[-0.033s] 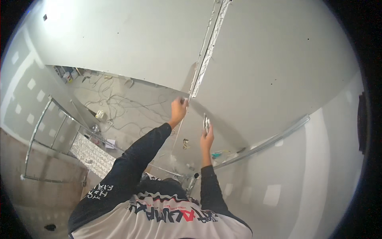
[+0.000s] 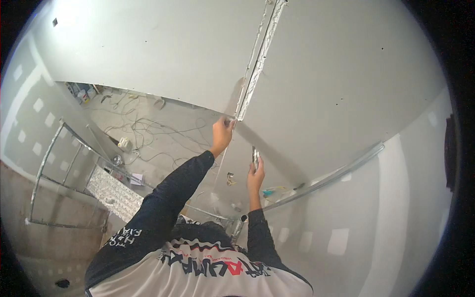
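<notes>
I look up at a grey plasterboard ceiling [image 2: 148, 54]. A pale mesh-like tape strip [image 2: 258, 57] runs along the seam between two boards. My left hand [image 2: 222, 132] is raised to the strip's near end, its fingers closed on it. My right hand [image 2: 256, 174] is lower and to the right, shut on a narrow shiny metal tool [image 2: 255, 156] that points up toward the ceiling. Both my arms wear dark sleeves.
Far below on the left stands a metal scaffold frame [image 2: 49, 163] with a patterned platform [image 2: 114, 193]. Cables [image 2: 148, 129] and small items lie on the floor. A metal track [image 2: 341, 171] runs along the wall's top at the right.
</notes>
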Available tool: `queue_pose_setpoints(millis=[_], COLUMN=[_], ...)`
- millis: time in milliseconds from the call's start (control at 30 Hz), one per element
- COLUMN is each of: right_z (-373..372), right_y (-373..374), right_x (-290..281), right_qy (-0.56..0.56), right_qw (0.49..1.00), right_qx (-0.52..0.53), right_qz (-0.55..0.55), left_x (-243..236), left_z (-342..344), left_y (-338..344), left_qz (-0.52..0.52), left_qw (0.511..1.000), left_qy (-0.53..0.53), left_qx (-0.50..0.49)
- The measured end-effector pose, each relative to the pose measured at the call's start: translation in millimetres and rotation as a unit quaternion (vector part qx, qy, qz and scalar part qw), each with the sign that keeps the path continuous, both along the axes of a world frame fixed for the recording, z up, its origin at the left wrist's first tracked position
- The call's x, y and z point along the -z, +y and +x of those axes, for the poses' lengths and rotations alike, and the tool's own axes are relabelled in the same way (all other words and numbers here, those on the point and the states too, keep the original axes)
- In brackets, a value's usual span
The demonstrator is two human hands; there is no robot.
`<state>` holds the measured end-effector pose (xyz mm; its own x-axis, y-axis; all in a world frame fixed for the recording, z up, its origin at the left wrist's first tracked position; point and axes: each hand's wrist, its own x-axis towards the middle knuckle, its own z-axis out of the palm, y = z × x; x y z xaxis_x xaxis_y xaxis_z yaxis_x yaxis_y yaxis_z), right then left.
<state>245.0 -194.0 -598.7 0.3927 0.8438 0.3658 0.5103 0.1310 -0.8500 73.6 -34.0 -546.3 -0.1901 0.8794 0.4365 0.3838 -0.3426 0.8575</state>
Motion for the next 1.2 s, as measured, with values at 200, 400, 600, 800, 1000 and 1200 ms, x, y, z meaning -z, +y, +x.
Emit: queue_pose_setpoints(millis=[200, 400, 600, 800, 1000, 1200], right_z=[-17.6, -8.7, -13.0, -47.2, -92.4, -118.5], right_y=[-96.8, -162.8, -179.7, -153.9, -106.8, -101.9], right_x=[26.5, 60.4, 62.5, 29.1, 11.9, 16.0], right_qy=[0.094, 0.060, 0.054, 0.145, 0.165, 0.236], right_qw=[0.994, 0.988, 0.989, 0.982, 0.983, 0.971], right_qx=[0.010, 0.072, 0.117, 0.080, 0.081, 0.040], right_qz=[-0.056, -0.124, -0.074, -0.086, -0.001, -0.022], left_x=[-41.3, -49.8, -54.5, -58.5, -67.3, -77.9], left_z=[-13.5, -39.0, -33.7, -19.8, -49.3, -57.6], left_y=[11.4, 38.0, 40.1, 27.8, 19.3, 27.3], left_qz=[0.114, 0.232, 0.242, 0.203, 0.192, 0.241], left_qw=[0.980, 0.921, 0.904, 0.947, 0.928, 0.896], left_qy=[0.161, 0.299, 0.331, 0.228, 0.293, 0.340], left_qx=[-0.023, 0.089, 0.121, 0.096, 0.129, 0.155])
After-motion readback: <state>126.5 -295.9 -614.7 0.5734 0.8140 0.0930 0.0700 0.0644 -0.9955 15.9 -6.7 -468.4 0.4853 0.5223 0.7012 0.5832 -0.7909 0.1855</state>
